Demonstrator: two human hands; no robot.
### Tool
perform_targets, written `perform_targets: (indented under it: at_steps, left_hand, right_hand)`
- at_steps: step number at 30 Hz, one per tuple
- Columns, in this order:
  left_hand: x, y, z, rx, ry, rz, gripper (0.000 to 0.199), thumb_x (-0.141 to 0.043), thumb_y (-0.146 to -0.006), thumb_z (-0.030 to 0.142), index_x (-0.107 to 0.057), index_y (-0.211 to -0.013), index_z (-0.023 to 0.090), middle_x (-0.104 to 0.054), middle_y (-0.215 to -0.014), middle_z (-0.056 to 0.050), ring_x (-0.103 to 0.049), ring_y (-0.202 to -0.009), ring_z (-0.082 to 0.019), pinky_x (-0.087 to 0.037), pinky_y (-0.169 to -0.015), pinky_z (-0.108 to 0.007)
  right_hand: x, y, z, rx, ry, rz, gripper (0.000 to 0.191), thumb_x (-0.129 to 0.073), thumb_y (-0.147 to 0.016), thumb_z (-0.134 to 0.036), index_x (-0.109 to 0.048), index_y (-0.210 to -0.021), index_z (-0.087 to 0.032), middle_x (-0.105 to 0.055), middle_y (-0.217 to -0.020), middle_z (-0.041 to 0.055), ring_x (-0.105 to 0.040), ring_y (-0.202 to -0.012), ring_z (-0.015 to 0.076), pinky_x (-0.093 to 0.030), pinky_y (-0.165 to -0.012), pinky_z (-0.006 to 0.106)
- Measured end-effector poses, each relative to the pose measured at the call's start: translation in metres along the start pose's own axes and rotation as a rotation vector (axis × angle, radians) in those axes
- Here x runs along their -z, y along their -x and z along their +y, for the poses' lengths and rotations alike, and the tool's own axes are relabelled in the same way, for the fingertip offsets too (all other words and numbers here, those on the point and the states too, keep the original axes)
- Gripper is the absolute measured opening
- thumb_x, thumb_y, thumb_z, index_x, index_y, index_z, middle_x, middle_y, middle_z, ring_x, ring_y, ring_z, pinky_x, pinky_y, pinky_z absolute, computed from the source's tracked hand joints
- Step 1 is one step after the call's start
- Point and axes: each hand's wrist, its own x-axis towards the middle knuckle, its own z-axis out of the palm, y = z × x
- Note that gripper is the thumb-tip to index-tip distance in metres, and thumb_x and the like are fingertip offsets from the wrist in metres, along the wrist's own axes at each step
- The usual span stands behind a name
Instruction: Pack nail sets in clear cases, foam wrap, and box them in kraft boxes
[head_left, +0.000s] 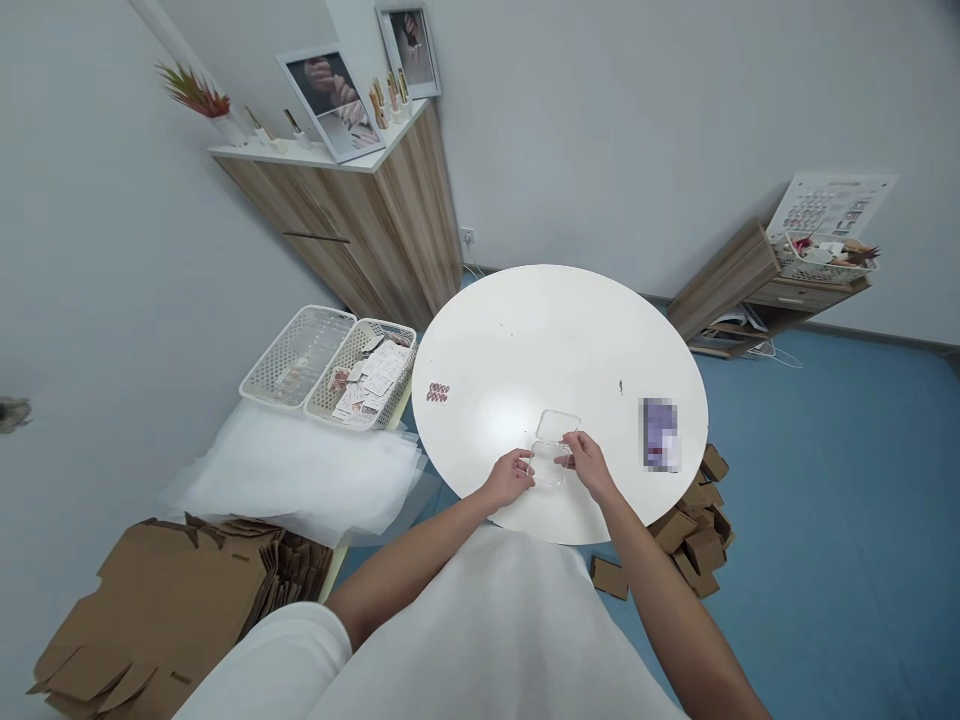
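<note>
A clear plastic case (550, 464), opened out with its lid (559, 425) toward the far side, is at the near part of the round white table (480, 350). My left hand (511, 478) grips the case's left edge between thumb and fingers. At the right, my right hand (586, 462) has its fingers closed on the case near the joint between its two halves. A small sheet of reddish nail-shaped pieces (438, 393) lies on the table's left side. On the right side is a blurred purple item (661, 435).
Left of the table stand two white baskets (289, 368), one with paper packets (371, 380), beside translucent sheets (300, 470) and flat cardboard (165, 610). Small brown boxes (701, 545) are piled on the floor at right. Behind are a wooden cabinet (352, 230) and a shelf unit (724, 285).
</note>
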Motion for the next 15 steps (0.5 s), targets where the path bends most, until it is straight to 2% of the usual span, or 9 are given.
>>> perform_targets:
  at_steps: [4,8,10,13,15]
  left_hand:
    - [-0.002,-0.008,-0.014,0.022,-0.066,-0.003,0.043,-0.060,-0.065,0.008,-0.051,-0.106,0.015,-0.057,-0.079,-0.001,-0.057,-0.063,-0.009,-0.046,-0.066,-0.025]
    - [-0.002,-0.018,-0.021,0.032,-0.188,0.034,0.047,-0.059,-0.066,0.010,-0.048,-0.112,0.016,-0.059,-0.079,-0.001,-0.058,-0.067,-0.011,-0.046,-0.070,-0.026]
    - [0.000,-0.022,-0.023,0.019,-0.263,0.044,0.050,-0.058,-0.067,0.011,-0.047,-0.116,0.017,-0.060,-0.081,-0.001,-0.058,-0.068,-0.011,-0.046,-0.072,-0.025]
    - [0.001,-0.025,-0.024,-0.017,-0.375,0.040,0.054,-0.056,-0.069,0.011,-0.044,-0.121,0.019,-0.060,-0.084,-0.001,-0.057,-0.069,-0.011,-0.046,-0.073,-0.024]
    - [0.000,-0.026,-0.025,-0.040,-0.441,0.036,0.053,-0.053,-0.071,0.011,-0.043,-0.122,0.019,-0.059,-0.085,-0.001,-0.057,-0.069,-0.010,-0.045,-0.074,-0.024]
  right_hand:
    - [-0.010,-0.007,0.015,-0.066,-0.025,0.061,0.037,-0.052,-0.072,-0.045,-0.054,-0.100,-0.020,-0.055,-0.089,0.0029,-0.059,-0.059,0.0124,-0.047,-0.058,0.028]
    - [-0.014,-0.009,0.025,-0.057,0.055,0.009,0.037,-0.050,-0.071,-0.042,-0.056,-0.100,-0.019,-0.057,-0.084,0.0018,-0.055,-0.060,0.0120,-0.044,-0.056,0.026]
    - [-0.015,-0.008,0.030,-0.052,0.064,0.004,0.039,-0.050,-0.070,-0.042,-0.056,-0.101,-0.019,-0.057,-0.084,0.0017,-0.055,-0.063,0.0128,-0.044,-0.057,0.026]
    - [-0.016,-0.004,0.037,-0.061,0.061,0.068,0.045,-0.053,-0.067,-0.041,-0.052,-0.106,-0.019,-0.057,-0.089,0.0024,-0.055,-0.069,0.0139,-0.044,-0.062,0.026]
    - [-0.016,-0.003,0.041,-0.057,0.098,0.094,0.042,-0.055,-0.065,-0.040,-0.053,-0.102,-0.019,-0.057,-0.089,0.0023,-0.054,-0.072,0.0144,-0.043,-0.064,0.026]
